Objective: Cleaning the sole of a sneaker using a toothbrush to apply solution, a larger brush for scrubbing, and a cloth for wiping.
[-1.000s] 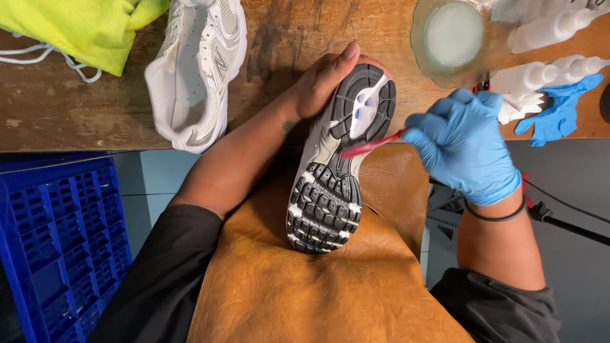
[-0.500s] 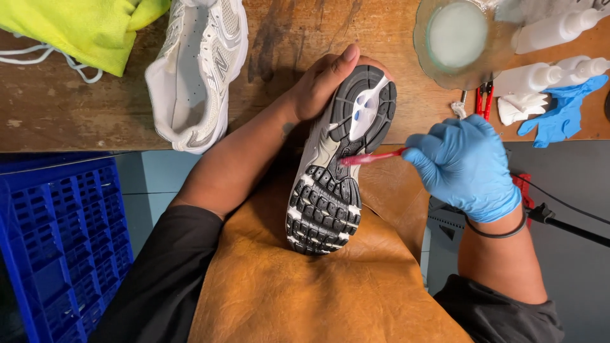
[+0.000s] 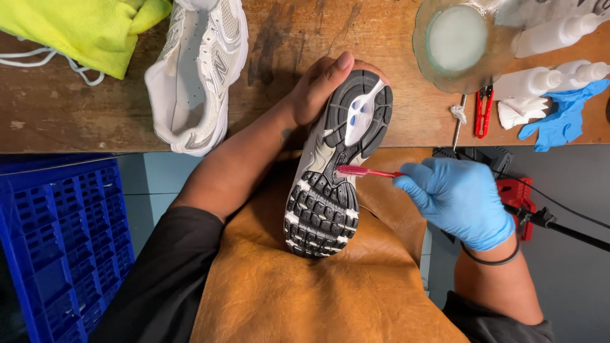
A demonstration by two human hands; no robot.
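A sneaker (image 3: 330,184) lies sole-up over a brown leather apron (image 3: 298,286) on my lap, its black, grey and white tread facing me. My bare left hand (image 3: 321,86) grips the shoe at its far end, by the wooden bench edge. My right hand (image 3: 457,200), in a blue glove, holds a red toothbrush (image 3: 365,171) whose head rests on the middle of the sole.
The matching white sneaker (image 3: 197,70) lies upright on the wooden bench (image 3: 51,114) beside a yellow-green cloth (image 3: 82,28). A glass bowl of cloudy liquid (image 3: 457,41), white bottles (image 3: 540,79), red snips (image 3: 484,111) and a spare blue glove (image 3: 562,117) sit at right. A blue crate (image 3: 63,241) stands at left.
My right hand has moved down and to the left with the toothbrush, carrying its head from the upper part of the sole to the middle. The left hand and shoe stay put.
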